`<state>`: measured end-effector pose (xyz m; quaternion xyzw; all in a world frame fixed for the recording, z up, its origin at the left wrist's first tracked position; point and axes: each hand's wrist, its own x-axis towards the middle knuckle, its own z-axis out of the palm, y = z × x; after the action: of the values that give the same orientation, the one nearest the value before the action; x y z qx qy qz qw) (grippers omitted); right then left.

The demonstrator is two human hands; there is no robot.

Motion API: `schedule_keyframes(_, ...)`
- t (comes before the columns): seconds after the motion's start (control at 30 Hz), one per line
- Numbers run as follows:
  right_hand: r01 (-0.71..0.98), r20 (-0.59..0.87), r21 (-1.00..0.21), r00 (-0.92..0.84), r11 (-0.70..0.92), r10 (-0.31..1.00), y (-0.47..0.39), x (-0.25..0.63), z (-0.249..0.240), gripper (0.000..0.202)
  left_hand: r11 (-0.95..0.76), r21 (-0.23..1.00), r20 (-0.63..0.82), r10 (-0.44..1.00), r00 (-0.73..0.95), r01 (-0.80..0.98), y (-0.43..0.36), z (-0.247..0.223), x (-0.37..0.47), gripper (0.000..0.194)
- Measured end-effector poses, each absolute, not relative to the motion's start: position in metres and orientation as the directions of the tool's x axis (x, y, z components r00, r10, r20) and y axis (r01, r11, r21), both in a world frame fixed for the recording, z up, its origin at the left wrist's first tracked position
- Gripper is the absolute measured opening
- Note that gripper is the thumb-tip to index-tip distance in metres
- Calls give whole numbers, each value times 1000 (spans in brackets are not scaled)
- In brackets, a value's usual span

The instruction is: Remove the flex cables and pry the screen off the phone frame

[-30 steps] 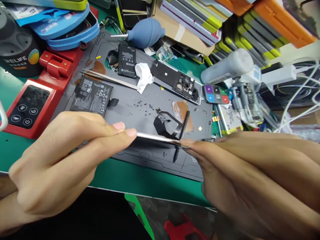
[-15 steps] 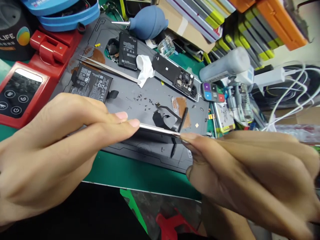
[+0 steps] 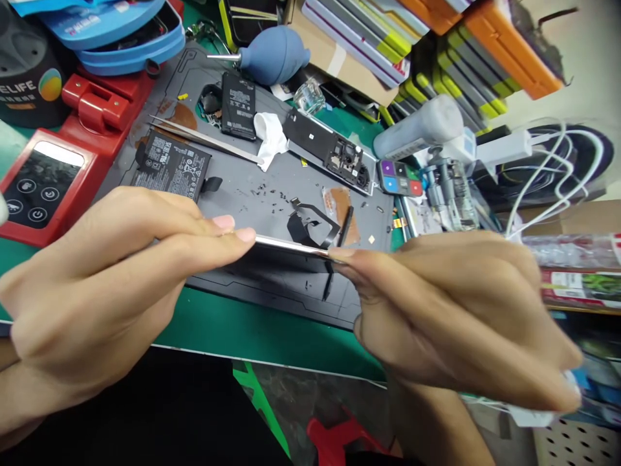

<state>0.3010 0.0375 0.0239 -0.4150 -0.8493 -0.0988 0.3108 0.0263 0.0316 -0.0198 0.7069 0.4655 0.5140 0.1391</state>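
Observation:
Between my hands, a thin flat panel (image 3: 291, 246) with a bright metallic edge is seen nearly edge-on above the grey mat (image 3: 233, 291). My left hand (image 3: 121, 272) pinches its left end between thumb and fingers. At its right end, my right hand (image 3: 436, 304) has its fingertips pressed together on the panel. Beyond the panel lie a black flex cable (image 3: 308, 226) and tiny dark fragments (image 3: 272, 196). A black battery (image 3: 172, 165) rests behind my left hand, with metal tweezers (image 3: 208, 139) just past it.
A red device (image 3: 48, 181) with touch buttons stands at the left. Farther back are a second battery (image 3: 239, 105), white tissue (image 3: 270, 139), a phone frame (image 3: 330, 149) and a blue air blower (image 3: 275, 55). A grey bottle (image 3: 420, 126) and white cables (image 3: 557, 142) sit at the right.
The view has shifted, so the mat's contents appear a little farther left. Both hands keep their grip on the panel, and the right hand appears farther left and slightly higher.

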Motion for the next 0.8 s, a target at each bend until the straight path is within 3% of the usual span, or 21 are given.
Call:
schedule_keyframes(0.13,722,553,-258,-434,642,711,46,299,33,35,-524,697,578,815,48,490,32,-19,24,32)
schedule_keyframes(0.37,683,534,-304,-455,664,712,55,298,40,20,-558,618,642,765,54,554,36,-20,27,27)
schedule_keyframes(0.47,681,571,-239,-477,692,668,58,292,39,17,-571,596,661,748,59,565,37,-21,30,29)
schedule_keyframes(0.7,715,708,-60,-461,696,535,48,291,25,33,-557,622,642,765,49,550,35,-18,30,32)
schedule_keyframes(0.8,722,700,19,-504,692,506,46,295,20,40,-546,637,635,772,30,545,34,-18,32,36)
